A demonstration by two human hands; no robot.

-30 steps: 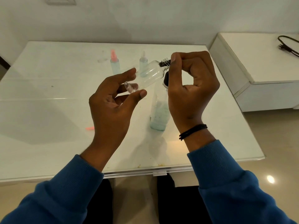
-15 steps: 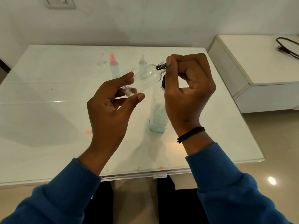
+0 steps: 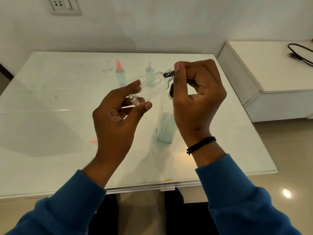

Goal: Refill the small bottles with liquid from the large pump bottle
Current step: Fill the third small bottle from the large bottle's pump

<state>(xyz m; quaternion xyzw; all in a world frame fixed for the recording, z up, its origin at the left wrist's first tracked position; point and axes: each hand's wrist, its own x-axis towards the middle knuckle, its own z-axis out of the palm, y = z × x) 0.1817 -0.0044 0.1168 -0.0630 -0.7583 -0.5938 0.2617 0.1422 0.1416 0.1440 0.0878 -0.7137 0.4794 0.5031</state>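
Note:
I hold a small clear bottle [image 3: 153, 86] tilted in the air over the table, its threaded neck pointing up to the right. My left hand [image 3: 116, 116] grips its base between thumb and fingers. My right hand [image 3: 194, 99] pinches the neck, where a black piece [image 3: 168, 74] shows inside the threads; what lies behind my thumb is hidden. The large bottle [image 3: 166, 126], holding pale blue liquid low down, stands on the table behind my right hand, which covers most of its black top.
Two small bottles stand at the back of the white table [image 3: 50, 133], one with a pink cap [image 3: 120, 74] and one with a clear cap [image 3: 149, 72]. A loose pink cap [image 3: 93, 141] lies left of my left wrist. A white cabinet [image 3: 271, 82] with a black cable stands to the right.
My view has tilted upward, bringing the wall socket into sight. Both hands keep their hold on the small bottle, and my right fingers have shifted slightly at its neck.

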